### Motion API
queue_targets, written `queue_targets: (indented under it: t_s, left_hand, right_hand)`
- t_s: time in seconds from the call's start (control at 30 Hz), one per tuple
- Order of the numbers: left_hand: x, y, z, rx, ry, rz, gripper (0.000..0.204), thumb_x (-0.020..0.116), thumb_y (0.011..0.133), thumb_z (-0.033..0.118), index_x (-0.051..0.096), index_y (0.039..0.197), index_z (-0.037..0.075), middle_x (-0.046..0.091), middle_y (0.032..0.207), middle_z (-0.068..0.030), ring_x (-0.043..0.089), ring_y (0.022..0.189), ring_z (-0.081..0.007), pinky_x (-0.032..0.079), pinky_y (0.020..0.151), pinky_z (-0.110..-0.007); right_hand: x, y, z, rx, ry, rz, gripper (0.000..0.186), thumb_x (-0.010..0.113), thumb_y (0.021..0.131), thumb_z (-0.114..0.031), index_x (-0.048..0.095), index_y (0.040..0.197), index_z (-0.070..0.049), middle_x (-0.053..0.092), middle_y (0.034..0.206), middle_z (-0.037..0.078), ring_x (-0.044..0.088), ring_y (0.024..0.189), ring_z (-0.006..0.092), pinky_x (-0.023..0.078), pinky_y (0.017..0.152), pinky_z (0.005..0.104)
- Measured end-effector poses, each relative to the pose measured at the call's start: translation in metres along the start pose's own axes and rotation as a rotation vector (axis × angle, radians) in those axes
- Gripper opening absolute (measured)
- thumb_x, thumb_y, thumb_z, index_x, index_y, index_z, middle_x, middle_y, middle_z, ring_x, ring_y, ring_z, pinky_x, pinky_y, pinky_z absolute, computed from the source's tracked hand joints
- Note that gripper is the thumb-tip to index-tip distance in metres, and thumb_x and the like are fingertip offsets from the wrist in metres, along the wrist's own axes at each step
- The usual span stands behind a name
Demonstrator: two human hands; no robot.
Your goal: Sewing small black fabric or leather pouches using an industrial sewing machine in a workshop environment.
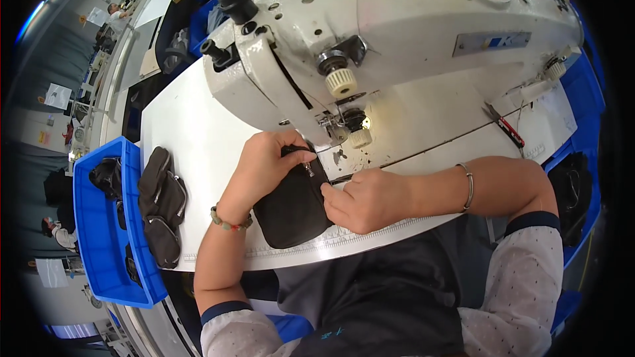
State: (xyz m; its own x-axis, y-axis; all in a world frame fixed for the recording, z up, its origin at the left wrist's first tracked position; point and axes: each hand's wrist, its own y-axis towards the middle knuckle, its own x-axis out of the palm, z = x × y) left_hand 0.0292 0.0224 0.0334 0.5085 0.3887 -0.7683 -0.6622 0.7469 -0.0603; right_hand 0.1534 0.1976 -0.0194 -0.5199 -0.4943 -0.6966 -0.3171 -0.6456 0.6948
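Note:
A black fabric pouch (pixel 291 217) with rounded lower corners lies on the white sewing table, in front of the machine's needle area (pixel 336 133). My left hand (pixel 268 164) is closed on its upper edge, thumb and fingers pinched beside a small metal zipper pull (pixel 308 169). At the pouch's right edge my right hand (pixel 366 201) is closed, fingertips gripping the fabric there. The far edge of the pouch reaches close to the presser foot; my left fingers partly hide it.
The white sewing machine (pixel 410 23) spans the far side. Finished-looking black pouches (pixel 162 205) lie at the left edge, beside a blue bin (pixel 119 225) with black pieces. Red-handled snips (pixel 508 129) lie at right, near another blue bin (pixel 589 225). A ruler strip (pixel 350 241) runs along the near edge.

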Motion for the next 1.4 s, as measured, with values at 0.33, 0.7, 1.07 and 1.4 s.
queue_targets:
  t_s: [0.33,0.7,1.07,1.4]
  left_hand:
    - [0.002,-0.001,0.011,0.014,0.170,0.058,0.016,0.072,0.077,0.017,0.072,0.088,0.005,0.068,0.076,-0.0133,0.065,0.068,-0.0320,0.051,0.063,-0.036]
    - [0.005,0.001,-0.004,-0.076,0.019,0.060,0.018,0.077,0.076,0.011,0.064,0.082,0.000,0.060,0.065,-0.0061,0.050,0.061,-0.0122,0.043,0.059,-0.028]
    - [0.006,0.011,-0.002,0.008,0.147,0.076,0.024,0.075,0.080,0.019,0.067,0.091,-0.001,0.065,0.072,-0.0094,0.058,0.065,-0.0145,0.045,0.060,-0.030]
    - [0.017,0.058,-0.066,0.556,0.237,0.393,0.022,0.063,0.090,0.019,0.064,0.097,-0.002,0.064,0.086,-0.0129,0.059,0.081,-0.0275,0.047,0.076,-0.037]
  right_hand:
    - [0.002,-0.001,-0.003,0.074,0.077,-0.074,0.016,0.060,0.064,-0.016,0.060,0.066,0.000,0.063,0.077,0.025,0.056,0.043,0.0153,0.042,0.033,0.0281]
    - [-0.003,0.003,-0.005,0.105,0.092,-0.124,0.016,0.061,0.062,-0.015,0.062,0.065,0.001,0.065,0.081,0.030,0.059,0.043,0.0184,0.043,0.033,0.0296]
    - [-0.006,0.002,-0.001,0.105,0.036,-0.178,0.019,0.060,0.063,-0.015,0.064,0.071,0.001,0.067,0.089,0.027,0.055,0.042,0.0126,0.041,0.035,0.0262]
    - [-0.002,0.002,0.028,0.210,-0.100,-0.134,0.015,0.061,0.069,-0.009,0.062,0.074,0.005,0.061,0.060,0.011,0.056,0.043,0.0163,0.042,0.035,0.0288]
